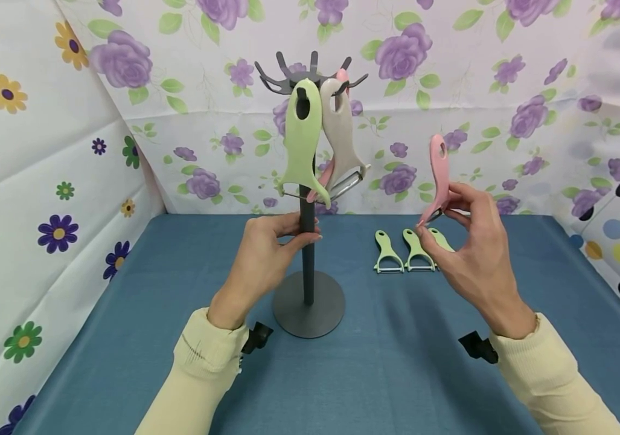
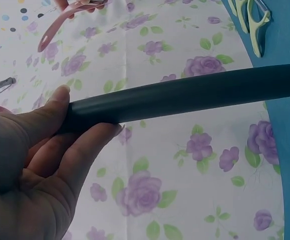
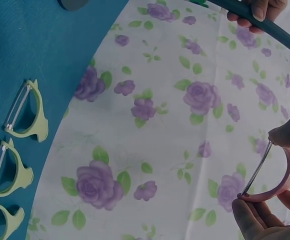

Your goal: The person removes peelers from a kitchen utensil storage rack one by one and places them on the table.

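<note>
My left hand (image 1: 268, 248) grips the dark grey post of a hanging stand (image 1: 308, 260), thumb and fingers wrapped about it below the hooks. On the stand's hooks hang a green peeler (image 1: 301, 142) in front, a grey peeler (image 1: 339, 130) beside it, and a pink one mostly hidden behind them. To the right, my right hand (image 1: 475, 254) pinches a pink peeler (image 1: 440, 169) by its blade end, handle pointing up, raised above the table. In the right wrist view the thumb and fingers hold this pink peeler (image 3: 279, 192) at both sides of its blade.
Three green peelers (image 1: 388, 254) lie in a row on the blue tablecloth (image 1: 386, 374), partly behind my right hand. The stand's round base (image 1: 310, 314) rests on the cloth. A floral sheet (image 1: 505, 90) hangs behind, and patterned sheets flank both sides.
</note>
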Demonstrator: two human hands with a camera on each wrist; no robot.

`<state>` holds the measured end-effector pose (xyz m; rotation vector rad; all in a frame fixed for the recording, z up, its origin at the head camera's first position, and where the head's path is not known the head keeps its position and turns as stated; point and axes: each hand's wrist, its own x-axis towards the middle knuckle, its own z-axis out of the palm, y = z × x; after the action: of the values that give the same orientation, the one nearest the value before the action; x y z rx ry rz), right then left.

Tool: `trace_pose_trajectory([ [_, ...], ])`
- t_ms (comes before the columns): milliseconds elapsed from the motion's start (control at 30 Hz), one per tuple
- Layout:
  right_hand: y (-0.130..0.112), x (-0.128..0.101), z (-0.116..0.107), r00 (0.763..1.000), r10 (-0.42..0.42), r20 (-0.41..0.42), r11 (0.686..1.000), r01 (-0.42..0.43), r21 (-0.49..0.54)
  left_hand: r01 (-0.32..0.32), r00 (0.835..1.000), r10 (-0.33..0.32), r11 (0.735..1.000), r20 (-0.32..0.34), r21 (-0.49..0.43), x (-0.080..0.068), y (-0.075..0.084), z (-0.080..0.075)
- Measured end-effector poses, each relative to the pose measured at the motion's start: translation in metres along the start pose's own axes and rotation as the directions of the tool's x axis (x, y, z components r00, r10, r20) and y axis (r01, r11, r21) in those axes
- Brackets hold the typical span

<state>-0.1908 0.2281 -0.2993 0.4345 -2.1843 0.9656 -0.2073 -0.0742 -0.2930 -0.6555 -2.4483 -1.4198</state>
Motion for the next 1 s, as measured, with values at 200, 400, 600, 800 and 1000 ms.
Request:
trace_pose_trajectory([
  [200,0.002,0.000,-0.001,1.000,0.016,-0.002,1.000,-0.016,-0.020,-0.017,1.000,0.017,1.000,-0.010,-0.002,0.000,0.000,0.000],
  [400,0.008,-0.001,-0.001,1.000,0.017,-0.003,0.999,-0.017,-0.028,-0.001,1.000,0.001,1.000,0.000,-0.012,0.000,-0.001,0.000],
  [600,0.015,-0.003,-0.002,0.999,0.033,0.001,0.999,-0.033,-0.041,0.015,1.000,-0.014,1.000,0.019,-0.024,0.001,-0.001,-0.001],
  [800,0.019,-0.004,-0.002,0.999,0.045,0.007,0.997,-0.045,-0.059,0.015,0.999,-0.014,0.999,0.031,-0.028,0.001,-0.001,-0.003],
  [1000,0.024,-0.005,-0.002,0.998,0.057,0.006,0.996,-0.056,-0.070,0.022,0.999,-0.021,0.999,0.041,-0.036,0.002,-0.001,-0.003],
])
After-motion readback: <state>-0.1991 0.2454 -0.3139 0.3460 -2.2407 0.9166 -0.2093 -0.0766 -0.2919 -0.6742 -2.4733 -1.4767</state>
